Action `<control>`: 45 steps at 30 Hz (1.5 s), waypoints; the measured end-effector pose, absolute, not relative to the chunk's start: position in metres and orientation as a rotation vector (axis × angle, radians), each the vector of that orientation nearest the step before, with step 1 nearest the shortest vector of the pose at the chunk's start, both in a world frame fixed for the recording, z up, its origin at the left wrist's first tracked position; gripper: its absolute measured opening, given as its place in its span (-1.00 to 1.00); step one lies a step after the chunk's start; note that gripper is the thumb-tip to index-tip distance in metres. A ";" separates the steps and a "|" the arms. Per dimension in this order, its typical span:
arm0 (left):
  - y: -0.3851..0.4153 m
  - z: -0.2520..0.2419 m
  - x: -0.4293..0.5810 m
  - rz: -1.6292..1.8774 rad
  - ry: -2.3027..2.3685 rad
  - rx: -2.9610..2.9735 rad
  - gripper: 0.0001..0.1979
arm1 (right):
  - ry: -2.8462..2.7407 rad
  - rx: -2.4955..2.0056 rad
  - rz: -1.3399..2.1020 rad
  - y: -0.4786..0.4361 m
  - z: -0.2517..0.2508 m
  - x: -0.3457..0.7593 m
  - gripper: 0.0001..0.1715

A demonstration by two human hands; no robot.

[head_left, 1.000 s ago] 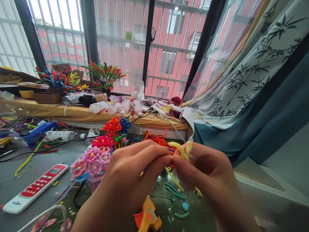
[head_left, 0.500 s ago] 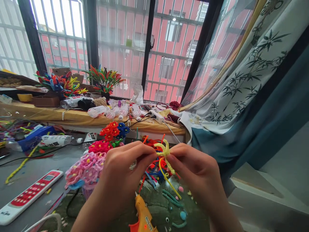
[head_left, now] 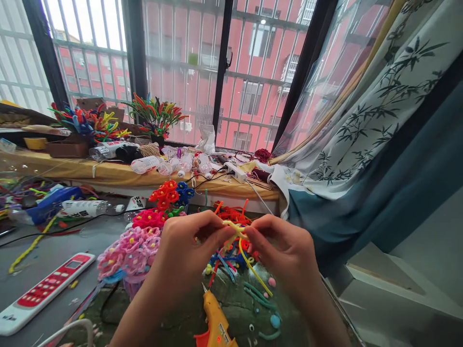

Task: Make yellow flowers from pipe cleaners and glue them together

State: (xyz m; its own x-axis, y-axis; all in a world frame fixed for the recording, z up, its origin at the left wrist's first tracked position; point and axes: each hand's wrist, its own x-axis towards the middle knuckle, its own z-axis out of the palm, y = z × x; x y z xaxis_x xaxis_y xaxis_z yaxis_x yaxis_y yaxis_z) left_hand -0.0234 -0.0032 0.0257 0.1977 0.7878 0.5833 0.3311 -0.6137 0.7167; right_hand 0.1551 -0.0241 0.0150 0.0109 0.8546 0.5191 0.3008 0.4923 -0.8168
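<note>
Pinching a pale-yellow chenille-stem piece (head_left: pixel 238 228) in both the left hand (head_left: pixel 193 243) and the right hand (head_left: pixel 287 246), with thumbs drawn in against fingers, leaving almost no gap. Lies directly between the two sets of fingertips, about equally near to each, raised above the dark-green tabletop (head_left: pixel 237 311). Runs crosswise, dipping slightly toward the right. Looks fuzzy and bent, with strands seeming to cross near the right fingertips and a blurred end drooping below the left ones. Cannot tell the full shape, partly hidden by fingers.

Cool daylight from the window (head_left: pixel 181 62), blown-out glare at upper left.
</note>
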 end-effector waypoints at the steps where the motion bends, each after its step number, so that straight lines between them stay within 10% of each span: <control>1: -0.003 0.025 -0.024 1.423 1.025 2.025 -0.75 | -1.477 -1.022 0.693 -0.024 0.015 0.154 -0.71; 8: 0.002 0.023 -0.025 1.358 0.944 1.895 -0.77 | -1.247 -0.923 1.008 -0.019 0.013 0.148 -0.75; 20: 0.010 0.021 -0.025 1.087 0.835 1.798 -0.67 | -1.690 -1.070 0.114 -0.020 0.006 0.144 -0.84; 32: 0.004 0.022 -0.026 1.131 0.740 1.924 -0.85 | -1.530 -1.047 -0.043 -0.030 0.011 0.145 -0.86; 45: -0.021 0.031 -0.020 1.221 0.720 1.762 -0.81 | -1.417 -0.695 1.354 -0.030 0.020 0.162 -0.78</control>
State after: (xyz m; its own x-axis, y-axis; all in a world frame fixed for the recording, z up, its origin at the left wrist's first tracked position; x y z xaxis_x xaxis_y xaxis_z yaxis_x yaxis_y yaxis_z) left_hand -0.0196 -0.0211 0.0309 0.3567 0.8224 0.4433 -0.0098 -0.4711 0.8820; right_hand 0.1623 -0.0304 0.0197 -0.3212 0.9073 0.2714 -0.2296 0.2034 -0.9518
